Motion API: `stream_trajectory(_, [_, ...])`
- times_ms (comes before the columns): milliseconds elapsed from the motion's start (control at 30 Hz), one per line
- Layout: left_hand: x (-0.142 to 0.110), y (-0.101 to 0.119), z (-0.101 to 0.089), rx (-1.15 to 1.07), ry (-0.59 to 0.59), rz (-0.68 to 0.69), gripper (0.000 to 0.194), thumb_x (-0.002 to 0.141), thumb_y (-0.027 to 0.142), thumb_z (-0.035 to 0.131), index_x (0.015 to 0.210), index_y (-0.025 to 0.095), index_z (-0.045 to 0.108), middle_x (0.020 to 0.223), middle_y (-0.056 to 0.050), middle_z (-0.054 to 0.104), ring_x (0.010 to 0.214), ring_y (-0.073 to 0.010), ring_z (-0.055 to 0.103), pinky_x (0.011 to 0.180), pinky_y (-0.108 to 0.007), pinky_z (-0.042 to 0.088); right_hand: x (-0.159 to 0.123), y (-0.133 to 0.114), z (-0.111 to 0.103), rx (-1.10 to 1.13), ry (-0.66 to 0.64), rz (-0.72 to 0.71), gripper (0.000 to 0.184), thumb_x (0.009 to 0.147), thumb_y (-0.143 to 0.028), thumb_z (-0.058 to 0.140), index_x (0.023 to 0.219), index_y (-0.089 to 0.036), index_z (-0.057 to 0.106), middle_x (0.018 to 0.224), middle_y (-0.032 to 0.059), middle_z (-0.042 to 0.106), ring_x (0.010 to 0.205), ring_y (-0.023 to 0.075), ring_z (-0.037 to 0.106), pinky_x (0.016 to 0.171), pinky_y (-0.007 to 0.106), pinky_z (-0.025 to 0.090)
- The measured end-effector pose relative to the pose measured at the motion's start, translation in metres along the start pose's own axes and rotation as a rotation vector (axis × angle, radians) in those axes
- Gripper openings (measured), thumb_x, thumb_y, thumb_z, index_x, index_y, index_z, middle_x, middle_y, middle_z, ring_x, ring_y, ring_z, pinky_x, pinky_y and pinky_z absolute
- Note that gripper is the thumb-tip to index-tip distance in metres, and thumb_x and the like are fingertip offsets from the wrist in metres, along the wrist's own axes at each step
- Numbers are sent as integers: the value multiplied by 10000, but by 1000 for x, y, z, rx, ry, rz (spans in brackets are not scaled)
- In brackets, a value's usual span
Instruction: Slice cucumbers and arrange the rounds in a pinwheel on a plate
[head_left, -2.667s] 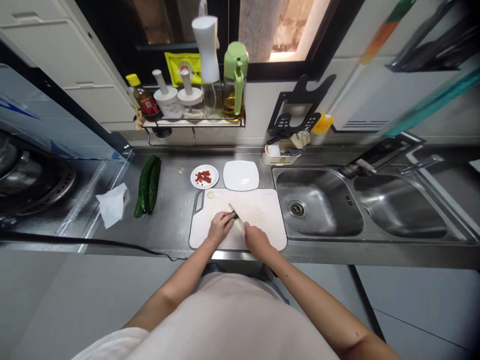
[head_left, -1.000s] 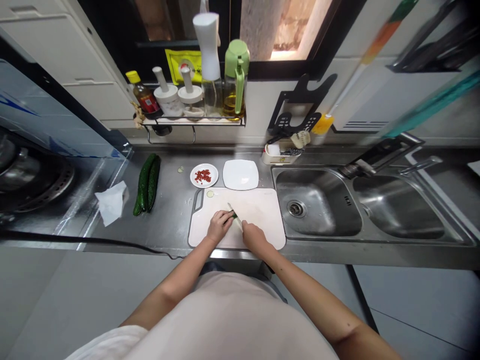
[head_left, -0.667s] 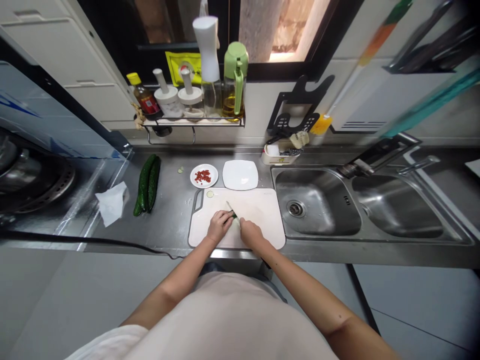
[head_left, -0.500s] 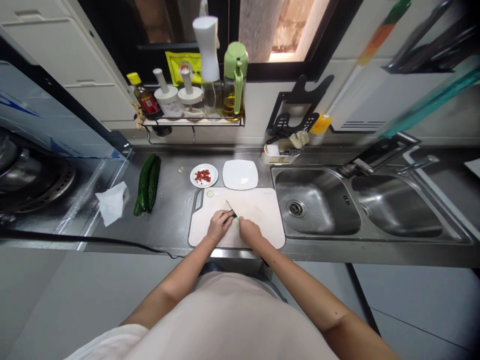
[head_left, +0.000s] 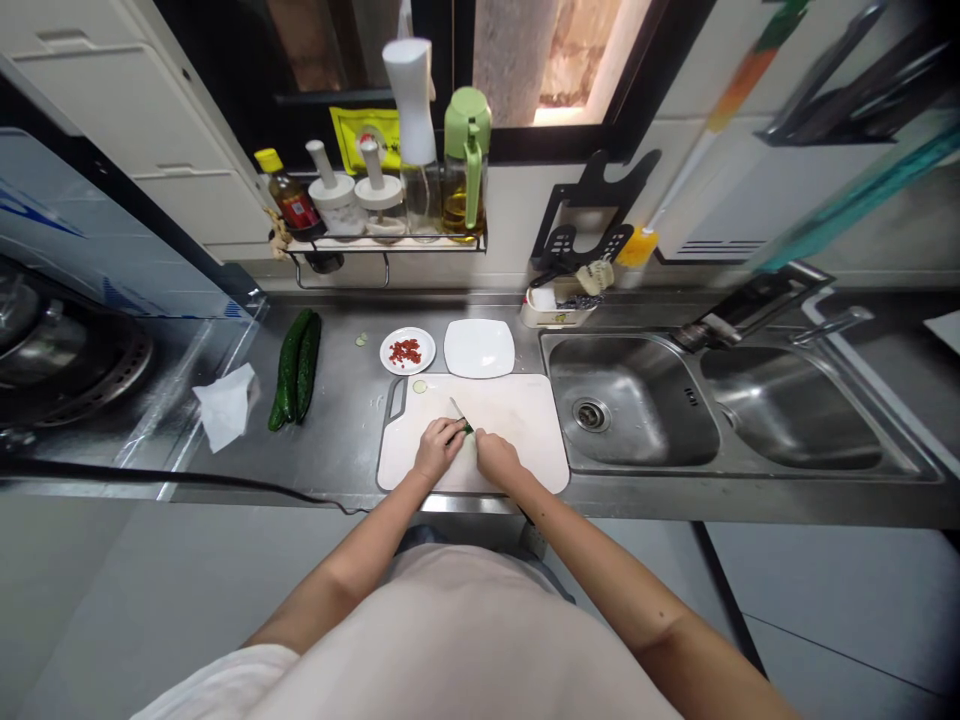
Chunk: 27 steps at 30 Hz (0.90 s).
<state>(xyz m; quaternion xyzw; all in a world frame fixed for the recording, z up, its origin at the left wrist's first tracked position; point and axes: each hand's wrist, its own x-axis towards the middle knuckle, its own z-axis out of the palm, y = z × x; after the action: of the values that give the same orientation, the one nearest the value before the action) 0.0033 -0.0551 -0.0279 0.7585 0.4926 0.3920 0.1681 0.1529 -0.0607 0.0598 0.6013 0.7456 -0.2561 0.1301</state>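
Knife (head_left: 456, 407), handle hidden in right hand (head_left: 498, 460).

The right hand (head_left: 497, 460) is now sitting closer to the left hand (head_left: 439, 447) than before — and the knife (head_left: 456, 407) is reaching farther forward and left, its tip extending more past the green piece (head_left: 468, 428).

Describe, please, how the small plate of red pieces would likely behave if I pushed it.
The small plate looks stiff, so it would probably slide in one piece over the smooth metal counter. The red pieces lie loose, so a jolt might scatter them. Being low and wide, the plate seems unlikely to tip.
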Motion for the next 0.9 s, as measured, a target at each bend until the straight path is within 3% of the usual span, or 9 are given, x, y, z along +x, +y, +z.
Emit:
stream_trajectory(533, [-1,-4,2,23,-11,0,193,886,256,531,1036,217,646,944,-60,640,936,-175,592,839,-344,509,18,-7,-9,52,28,-13,282,903,-114,374,1171,-124,462,1025,149,652,992,211,625,766,274,443])
stream_trajectory(900, [-1,-1,1,17,-6,3,217,893,267,526,1074,221,635,966,-60,637,945,-170,587,849,-340,506,-27,7,11,-33,-15,79,306,858,-37,336,1116,-120,478,966,160,657,956,234,638,744,302,452])
